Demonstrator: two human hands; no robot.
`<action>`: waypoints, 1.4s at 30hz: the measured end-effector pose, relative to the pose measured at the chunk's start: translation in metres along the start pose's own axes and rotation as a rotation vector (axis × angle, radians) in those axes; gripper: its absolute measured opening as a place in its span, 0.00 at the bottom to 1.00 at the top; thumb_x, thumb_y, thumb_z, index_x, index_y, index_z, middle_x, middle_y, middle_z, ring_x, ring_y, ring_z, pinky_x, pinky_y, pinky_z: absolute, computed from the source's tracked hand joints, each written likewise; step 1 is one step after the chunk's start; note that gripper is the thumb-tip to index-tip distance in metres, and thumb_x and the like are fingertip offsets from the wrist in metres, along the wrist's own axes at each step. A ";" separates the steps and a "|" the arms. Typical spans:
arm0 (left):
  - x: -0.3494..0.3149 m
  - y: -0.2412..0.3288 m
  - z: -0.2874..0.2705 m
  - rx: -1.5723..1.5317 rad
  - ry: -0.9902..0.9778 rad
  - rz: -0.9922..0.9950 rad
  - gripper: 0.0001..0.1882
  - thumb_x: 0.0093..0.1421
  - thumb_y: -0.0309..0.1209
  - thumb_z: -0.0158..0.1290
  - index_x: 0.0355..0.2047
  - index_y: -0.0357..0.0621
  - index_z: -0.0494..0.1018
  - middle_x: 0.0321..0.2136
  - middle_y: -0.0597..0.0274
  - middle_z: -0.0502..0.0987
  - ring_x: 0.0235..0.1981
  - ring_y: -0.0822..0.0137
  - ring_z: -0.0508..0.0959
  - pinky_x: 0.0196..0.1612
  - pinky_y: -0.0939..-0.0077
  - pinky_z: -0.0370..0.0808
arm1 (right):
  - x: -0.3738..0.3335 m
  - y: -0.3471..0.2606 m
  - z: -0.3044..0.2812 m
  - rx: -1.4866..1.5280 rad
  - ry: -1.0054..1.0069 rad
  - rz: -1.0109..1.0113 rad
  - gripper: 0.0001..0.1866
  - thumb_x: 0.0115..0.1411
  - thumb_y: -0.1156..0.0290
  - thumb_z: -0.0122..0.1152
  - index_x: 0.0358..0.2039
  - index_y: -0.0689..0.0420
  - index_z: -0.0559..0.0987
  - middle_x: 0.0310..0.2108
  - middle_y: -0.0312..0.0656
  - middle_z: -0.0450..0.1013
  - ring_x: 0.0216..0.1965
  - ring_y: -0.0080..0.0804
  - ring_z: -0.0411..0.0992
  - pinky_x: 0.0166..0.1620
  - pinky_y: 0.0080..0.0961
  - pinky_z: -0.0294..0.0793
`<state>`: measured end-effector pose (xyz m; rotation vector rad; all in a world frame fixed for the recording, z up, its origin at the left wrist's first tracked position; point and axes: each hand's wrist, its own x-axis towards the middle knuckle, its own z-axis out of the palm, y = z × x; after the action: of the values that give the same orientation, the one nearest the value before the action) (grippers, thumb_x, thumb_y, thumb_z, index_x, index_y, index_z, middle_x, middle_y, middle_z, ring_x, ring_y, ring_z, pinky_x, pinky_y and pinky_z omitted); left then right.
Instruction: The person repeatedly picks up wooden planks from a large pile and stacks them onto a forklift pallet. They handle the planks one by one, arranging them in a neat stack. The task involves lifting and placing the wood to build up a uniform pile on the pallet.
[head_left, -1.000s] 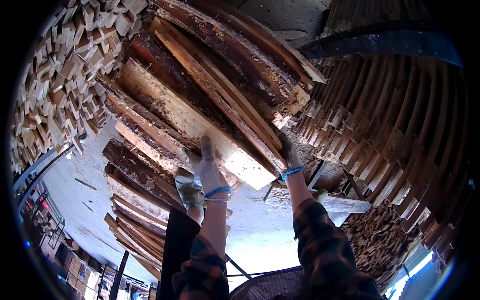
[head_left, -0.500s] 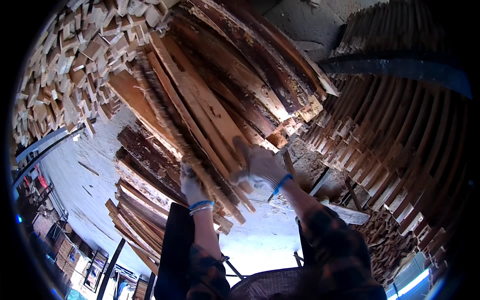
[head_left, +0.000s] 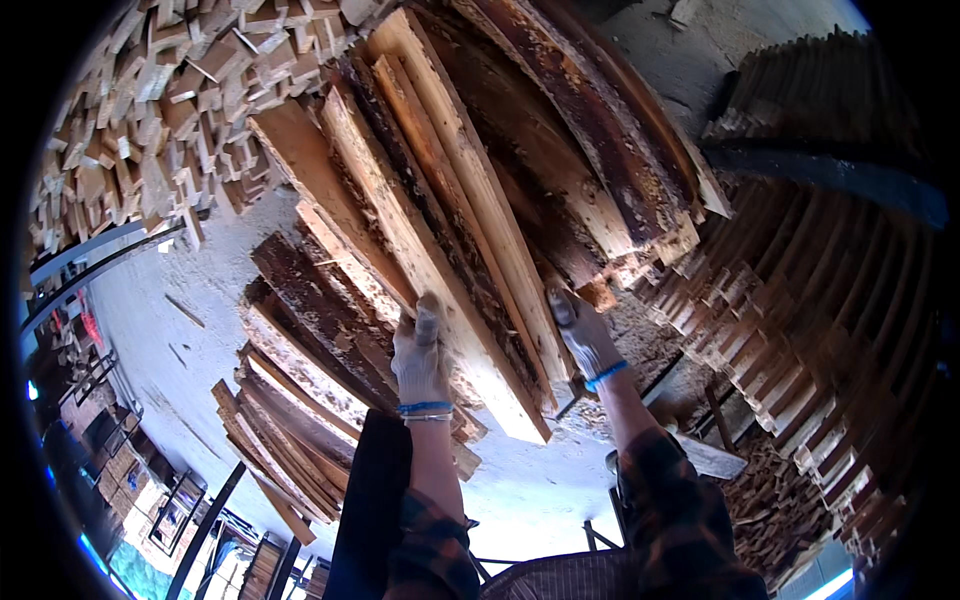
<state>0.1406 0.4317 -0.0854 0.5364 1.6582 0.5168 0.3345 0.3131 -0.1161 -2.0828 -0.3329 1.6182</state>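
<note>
stacked offcuts (head_left: 150,120) and slab piles (head_left: 300,400) ring a concrete floor (head_left: 170,330). i see my gloved left hand (head_left: 420,360) clamped on the left edge of a pale plank (head_left: 440,240) atop the bundle, my right hand (head_left: 582,335) gripping its right edge.

The long rough-sawn wooden slab (head_left: 440,240) is pale tan on its cut face with dark brown bark edges. The left hand (head_left: 420,360) and right hand (head_left: 583,335) both wear whitish-grey knit gloves with bright blue cuff bands. The sleeves (head_left: 670,510) are plaid, dark red and navy. The concrete floor (head_left: 180,330) is light grey, and the stacked cut wood blocks (head_left: 150,120) are honey-coloured.
</note>
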 end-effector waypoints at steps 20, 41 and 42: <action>-0.073 -0.051 -0.008 0.197 -0.151 -0.047 0.29 0.60 0.51 0.54 0.47 0.35 0.69 0.32 0.62 0.74 0.28 0.74 0.75 0.34 0.87 0.73 | -0.039 0.077 -0.028 0.085 -0.173 -0.156 0.24 0.64 0.56 0.46 0.50 0.64 0.72 0.39 0.41 0.75 0.40 0.28 0.72 0.43 0.24 0.72; -0.119 -0.131 -0.052 0.583 -0.140 0.219 0.24 0.68 0.49 0.41 0.49 0.40 0.69 0.38 0.60 0.75 0.35 0.71 0.73 0.42 0.78 0.71 | -0.044 0.160 -0.035 0.995 -0.511 -0.057 0.26 0.69 0.54 0.41 0.57 0.63 0.66 0.51 0.37 0.69 0.45 0.27 0.70 0.49 0.24 0.70; -0.123 -0.122 -0.060 0.728 -0.153 0.273 0.24 0.68 0.48 0.40 0.51 0.40 0.68 0.40 0.60 0.75 0.37 0.70 0.74 0.44 0.77 0.70 | -0.056 0.168 -0.039 1.140 -0.624 -0.047 0.26 0.70 0.56 0.40 0.59 0.63 0.64 0.54 0.39 0.67 0.47 0.29 0.71 0.51 0.24 0.70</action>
<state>0.0906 0.2580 -0.0549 1.3136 1.6065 0.0390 0.3401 0.1343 -0.1467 -0.7139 0.3064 1.7610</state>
